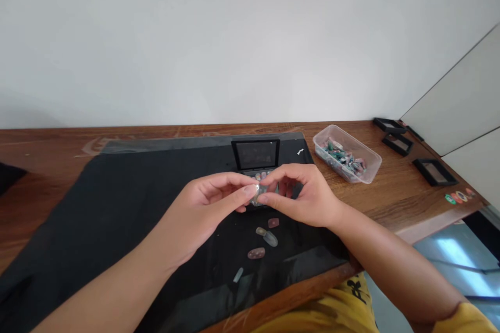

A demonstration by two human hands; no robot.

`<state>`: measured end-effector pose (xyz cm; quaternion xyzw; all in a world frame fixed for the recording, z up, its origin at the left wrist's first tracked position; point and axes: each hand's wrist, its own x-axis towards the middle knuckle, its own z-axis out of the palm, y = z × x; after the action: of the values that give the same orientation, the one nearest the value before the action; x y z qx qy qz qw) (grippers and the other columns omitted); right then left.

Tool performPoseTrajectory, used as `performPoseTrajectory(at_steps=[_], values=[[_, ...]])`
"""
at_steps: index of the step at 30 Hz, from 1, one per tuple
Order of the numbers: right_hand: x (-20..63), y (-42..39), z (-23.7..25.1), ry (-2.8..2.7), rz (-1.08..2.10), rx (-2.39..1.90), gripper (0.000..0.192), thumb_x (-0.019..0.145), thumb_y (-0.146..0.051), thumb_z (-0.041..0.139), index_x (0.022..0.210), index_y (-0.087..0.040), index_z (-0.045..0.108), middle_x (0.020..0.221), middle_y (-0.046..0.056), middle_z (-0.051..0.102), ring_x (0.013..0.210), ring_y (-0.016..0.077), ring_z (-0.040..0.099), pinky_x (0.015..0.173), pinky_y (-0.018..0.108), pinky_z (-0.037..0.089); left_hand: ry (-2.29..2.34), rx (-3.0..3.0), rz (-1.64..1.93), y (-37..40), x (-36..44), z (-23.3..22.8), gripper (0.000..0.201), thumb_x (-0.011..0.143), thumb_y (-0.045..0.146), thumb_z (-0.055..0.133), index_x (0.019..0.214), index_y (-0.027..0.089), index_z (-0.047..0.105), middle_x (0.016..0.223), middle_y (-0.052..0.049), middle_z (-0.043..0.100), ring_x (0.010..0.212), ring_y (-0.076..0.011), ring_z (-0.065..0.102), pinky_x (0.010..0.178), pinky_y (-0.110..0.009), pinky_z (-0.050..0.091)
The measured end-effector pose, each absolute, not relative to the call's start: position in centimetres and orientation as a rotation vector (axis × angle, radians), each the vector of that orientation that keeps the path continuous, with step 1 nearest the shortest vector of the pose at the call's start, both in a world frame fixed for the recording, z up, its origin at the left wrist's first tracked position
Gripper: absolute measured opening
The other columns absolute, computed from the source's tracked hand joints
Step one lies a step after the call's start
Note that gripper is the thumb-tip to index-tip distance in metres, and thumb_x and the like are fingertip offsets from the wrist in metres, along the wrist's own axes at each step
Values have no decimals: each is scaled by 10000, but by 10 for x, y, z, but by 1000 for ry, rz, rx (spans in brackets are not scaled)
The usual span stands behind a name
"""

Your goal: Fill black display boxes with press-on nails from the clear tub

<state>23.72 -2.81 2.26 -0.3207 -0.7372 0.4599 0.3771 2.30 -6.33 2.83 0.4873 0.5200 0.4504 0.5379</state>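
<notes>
A small pale translucent press-on nail [257,193] sat pinched between the two hands, too small and too covered by fingertips for its long axis or pointing direction to be read. The left hand [211,203] closed its thumb and forefinger on the nail's left side, the other fingers curled loosely; the right hand [299,195] gripped the right side the same way, so both hands met at the nail above the black cloth mat [117,208]. Just behind them stood a small black hinged case [255,155], lid upright, with rows of nails in its base. Four loose nails [266,238] lay on the mat just near of the hands, close to the wooden table's near edge [297,294]. Open mat stretched far to the left. To the right, well apart, stood a clear plastic tub of coloured nails [347,153], and beyond it black frames [434,171] near the right edge.
</notes>
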Motion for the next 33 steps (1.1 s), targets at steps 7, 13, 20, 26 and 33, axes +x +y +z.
performPoseTrajectory(at_steps=[7,13,20,26,33], values=[[241,-27,16,-2050,842,-649,304,982,-423,909,1181,-203,842,1006,58,853,823,158,763,788,275,627,1206,1184,1045,-64,21,29,309,694,503,970,731,242,807,649,9,735,635,-156,669,647,-258,611],[243,-27,15,-2075,676,-561,289,1029,-383,875,1251,-201,844,988,54,865,838,163,790,869,296,650,1183,1135,1072,-64,22,29,305,657,453,998,745,246,792,658,21,741,632,-140,673,641,-233,607],[241,-26,13,-2058,667,-505,211,1025,-326,887,1187,-194,861,994,56,868,840,154,794,849,273,645,1153,1014,1083,-63,24,32,438,557,366,1053,933,266,851,733,18,823,657,-152,733,643,-228,628],[243,-24,13,-2087,711,-496,268,1045,-360,859,1267,-211,835,1000,47,857,861,164,790,884,299,653,1144,1046,1045,-63,22,30,431,586,400,1055,938,271,841,816,0,869,746,-184,798,732,-261,677],[248,-25,23,-2153,749,-586,247,1024,-388,848,1195,-211,832,952,25,849,738,136,721,765,269,594,1147,1125,987,-63,23,31,451,660,453,987,1035,263,824,866,-24,879,786,-224,820,771,-328,698]])
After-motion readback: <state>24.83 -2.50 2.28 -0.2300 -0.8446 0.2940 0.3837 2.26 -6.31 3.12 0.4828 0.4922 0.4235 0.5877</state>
